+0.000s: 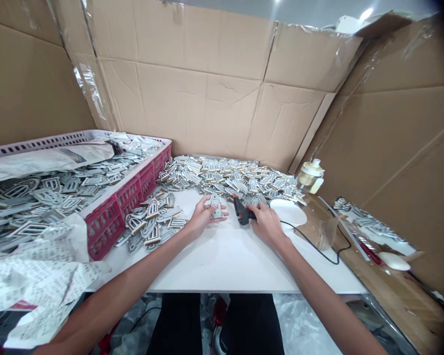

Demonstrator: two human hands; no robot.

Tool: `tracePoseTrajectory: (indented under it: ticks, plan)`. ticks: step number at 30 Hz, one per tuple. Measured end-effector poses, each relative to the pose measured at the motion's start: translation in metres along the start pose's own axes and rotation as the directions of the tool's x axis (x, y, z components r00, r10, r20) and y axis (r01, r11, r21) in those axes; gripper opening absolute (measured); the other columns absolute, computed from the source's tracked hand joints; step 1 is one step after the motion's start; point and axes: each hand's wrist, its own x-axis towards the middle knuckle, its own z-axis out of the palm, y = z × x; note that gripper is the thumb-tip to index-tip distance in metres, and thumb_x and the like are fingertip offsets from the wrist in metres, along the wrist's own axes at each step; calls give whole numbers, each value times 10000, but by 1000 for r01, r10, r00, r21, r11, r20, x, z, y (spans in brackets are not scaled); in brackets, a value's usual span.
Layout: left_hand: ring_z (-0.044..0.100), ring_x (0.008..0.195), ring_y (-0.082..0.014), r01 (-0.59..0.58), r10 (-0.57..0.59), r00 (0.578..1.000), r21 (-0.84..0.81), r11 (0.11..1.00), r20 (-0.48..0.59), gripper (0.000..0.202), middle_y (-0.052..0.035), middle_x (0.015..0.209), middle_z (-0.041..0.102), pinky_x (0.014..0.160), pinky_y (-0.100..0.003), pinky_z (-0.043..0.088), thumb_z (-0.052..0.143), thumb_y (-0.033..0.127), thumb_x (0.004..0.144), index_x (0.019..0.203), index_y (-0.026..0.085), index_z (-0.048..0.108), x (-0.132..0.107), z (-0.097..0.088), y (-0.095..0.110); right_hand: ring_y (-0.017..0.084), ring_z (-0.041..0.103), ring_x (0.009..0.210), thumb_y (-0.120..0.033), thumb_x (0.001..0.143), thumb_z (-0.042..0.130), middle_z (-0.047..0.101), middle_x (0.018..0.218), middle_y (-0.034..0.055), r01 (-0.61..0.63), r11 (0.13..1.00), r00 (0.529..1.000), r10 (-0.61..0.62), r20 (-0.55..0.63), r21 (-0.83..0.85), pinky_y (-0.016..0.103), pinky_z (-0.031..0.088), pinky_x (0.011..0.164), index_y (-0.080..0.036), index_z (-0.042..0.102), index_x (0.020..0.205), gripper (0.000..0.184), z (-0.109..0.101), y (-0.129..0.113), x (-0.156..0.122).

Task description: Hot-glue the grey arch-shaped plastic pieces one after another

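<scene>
The person's left hand (203,217) makes a narrow grip, thumb and fingers pinched on an arch-shaped tag (216,206) with a grey-and-white face, held just above the middle of the white table (222,266). The right hand (268,225) has a fuller grip, wrapped around a black glue gun (242,211) with red on it, which sits just beside the tag. A black cord (318,248) trails from the gun toward the lower right of the frame.

The main container is a red perforated plastic crate (105,231) at the left of the frame, its rim running toward the upper left. It is lined with newspaper (48,160) and heaped with grey-and-white tags (48,197) much like the one in hand. More crumpled printed paper (40,281) hangs over its near corner at the lower left.

Beyond the hands, a broad pile of tags (225,177) covers the far end of the table, and a smaller pile (151,227) lies between the crate and the left hand. At the far right corner stands a plastic bottle (311,176) with a white cap and yellowish contents, and a round white dish (288,213) lies just past the right hand.
</scene>
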Motion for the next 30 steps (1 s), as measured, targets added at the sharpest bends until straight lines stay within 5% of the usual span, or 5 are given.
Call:
tracePoseTrajectory:
  ticks: [3,8,16,30]
  plan:
    - [682,729,-210,0,0,1000,19,1000,-2,318,-56,828,666,774,-486,520,641,218,741,927,194,385,1,-2,-3,203,559,753,-199,675,549,603,866,41,-72,977,983,103,-149,199,266,361,602,-244,606,994,327,-1,3,0]
    - [680,716,-211,-19,18,1000,74,997,16,342,-59,831,664,750,-473,530,653,272,735,955,195,402,1,-3,-5,193,558,700,-234,667,538,614,765,28,114,876,965,14,-262,468,275,391,610,-195,604,811,163,3,-6,-5]
    - [681,684,-197,18,-16,1000,71,997,-26,344,11,737,622,757,-460,537,650,214,727,949,204,388,-2,2,1,176,514,639,-226,667,532,547,657,16,114,874,977,-14,-211,472,263,343,566,-198,572,694,55,4,-23,-9]
    - [683,715,-217,34,-35,999,88,996,10,367,-5,779,624,767,-495,526,687,281,698,927,191,413,-1,1,-3,143,480,602,-264,693,528,543,648,-1,42,891,982,47,-185,451,239,291,554,-191,520,651,84,9,-28,-8]
